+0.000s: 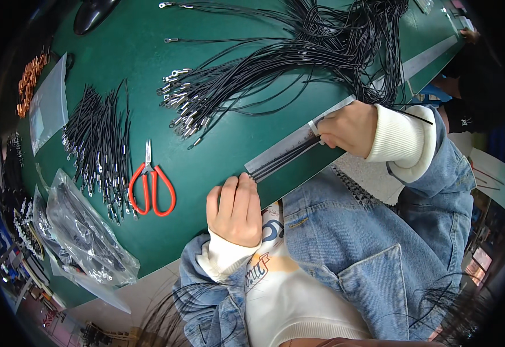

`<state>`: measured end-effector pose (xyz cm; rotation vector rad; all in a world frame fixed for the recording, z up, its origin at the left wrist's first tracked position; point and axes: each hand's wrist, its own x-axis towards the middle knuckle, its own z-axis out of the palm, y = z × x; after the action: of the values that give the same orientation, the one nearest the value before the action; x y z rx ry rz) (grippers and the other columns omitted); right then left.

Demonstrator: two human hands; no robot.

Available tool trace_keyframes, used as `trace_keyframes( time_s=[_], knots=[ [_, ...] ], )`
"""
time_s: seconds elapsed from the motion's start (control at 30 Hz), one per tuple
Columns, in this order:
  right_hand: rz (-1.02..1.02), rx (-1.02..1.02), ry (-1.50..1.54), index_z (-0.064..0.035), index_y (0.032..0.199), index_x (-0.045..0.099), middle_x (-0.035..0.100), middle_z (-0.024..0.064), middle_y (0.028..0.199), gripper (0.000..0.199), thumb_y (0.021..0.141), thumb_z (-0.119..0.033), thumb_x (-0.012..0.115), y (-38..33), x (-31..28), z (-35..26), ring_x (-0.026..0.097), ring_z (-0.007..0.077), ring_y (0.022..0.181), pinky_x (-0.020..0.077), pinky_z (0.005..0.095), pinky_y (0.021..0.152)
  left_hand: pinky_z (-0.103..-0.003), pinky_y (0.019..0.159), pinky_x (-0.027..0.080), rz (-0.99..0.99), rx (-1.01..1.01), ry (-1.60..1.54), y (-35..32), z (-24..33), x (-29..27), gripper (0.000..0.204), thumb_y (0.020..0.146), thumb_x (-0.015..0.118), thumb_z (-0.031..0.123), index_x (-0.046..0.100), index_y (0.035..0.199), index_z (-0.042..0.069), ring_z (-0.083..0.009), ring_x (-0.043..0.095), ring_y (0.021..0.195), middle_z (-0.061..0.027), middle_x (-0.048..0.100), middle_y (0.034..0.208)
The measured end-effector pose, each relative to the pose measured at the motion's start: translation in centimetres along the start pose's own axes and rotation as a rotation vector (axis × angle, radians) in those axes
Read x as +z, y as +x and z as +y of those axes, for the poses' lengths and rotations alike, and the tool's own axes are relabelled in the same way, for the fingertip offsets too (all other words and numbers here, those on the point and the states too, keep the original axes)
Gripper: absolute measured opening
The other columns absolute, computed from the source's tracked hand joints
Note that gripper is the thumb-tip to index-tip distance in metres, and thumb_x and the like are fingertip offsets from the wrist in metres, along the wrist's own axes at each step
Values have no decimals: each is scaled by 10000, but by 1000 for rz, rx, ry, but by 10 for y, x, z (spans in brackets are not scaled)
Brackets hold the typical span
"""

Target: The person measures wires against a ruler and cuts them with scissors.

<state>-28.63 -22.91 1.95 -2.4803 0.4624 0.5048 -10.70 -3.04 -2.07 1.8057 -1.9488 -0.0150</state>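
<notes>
Several thin black cables (290, 157) lie stretched side by side between my hands, along a grey ruler strip (267, 160) at the near edge of the table. My left hand (234, 213) holds their left ends, its fingers closed over the strip's end, so those cable ends are hidden. Around the cables farther right, my right hand (349, 128) is closed in a fist. A black cable end (417, 115) shows past my right cuff. Just beyond the strip lies a big bundle of long black cables (281, 63) with silver ring terminals.
Red-handled scissors (148, 184) lie left of my left hand, beside a pile of short black cables (99, 144). Clear plastic bags (87, 231) and copper-coloured parts (31, 84) lie farther left on the green table (218, 156). Another person's hand (469, 36) shows at the far right.
</notes>
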Motion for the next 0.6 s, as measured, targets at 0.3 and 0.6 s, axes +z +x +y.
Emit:
trace_keyframes(
  time_s=[0.3, 0.6],
  knots=[
    [-61, 66, -91, -60, 713, 635, 614, 68, 712, 124, 798, -143, 601, 3, 2, -2, 619, 248, 679, 511, 321, 635, -358, 696, 438, 7, -7, -1, 0, 1, -1, 184, 668, 650, -26, 641, 849, -57, -254, 602, 806, -113, 639, 889],
    [-46, 198, -111, -34, 702, 643, 611, 131, 677, 161, 793, -143, 567, 10, 2, -9, 619, 311, 639, 512, 369, 624, -366, 689, 440, -6, -3, -8, 0, 0, -1, 184, 680, 646, -18, 638, 860, -55, -262, 598, 804, -116, 636, 899]
  ],
)
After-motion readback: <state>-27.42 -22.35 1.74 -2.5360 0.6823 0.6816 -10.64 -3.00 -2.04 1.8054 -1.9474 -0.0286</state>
